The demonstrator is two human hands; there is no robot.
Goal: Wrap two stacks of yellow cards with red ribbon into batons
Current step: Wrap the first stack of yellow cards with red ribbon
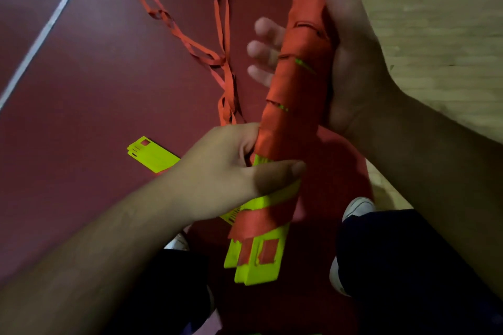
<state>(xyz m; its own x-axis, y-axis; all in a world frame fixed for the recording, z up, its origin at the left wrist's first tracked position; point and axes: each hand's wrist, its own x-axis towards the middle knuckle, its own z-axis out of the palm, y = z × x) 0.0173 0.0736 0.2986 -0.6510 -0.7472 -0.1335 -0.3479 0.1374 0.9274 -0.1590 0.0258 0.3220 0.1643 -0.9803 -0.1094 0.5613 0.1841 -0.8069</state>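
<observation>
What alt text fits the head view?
Both hands hold a stack of yellow cards mostly wrapped in red ribbon: the right hand grips its upper part, the left hand its lower part. On the dark red floor lie loose ribbon and another yellow card.

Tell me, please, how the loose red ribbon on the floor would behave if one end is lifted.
Probably floppy: the ribbon lies in limp, twisted loops on the floor. Likely very light, being a thin flat strip. It may snag rather than come up cleanly, since its strands cross and look knotted in one place.
</observation>
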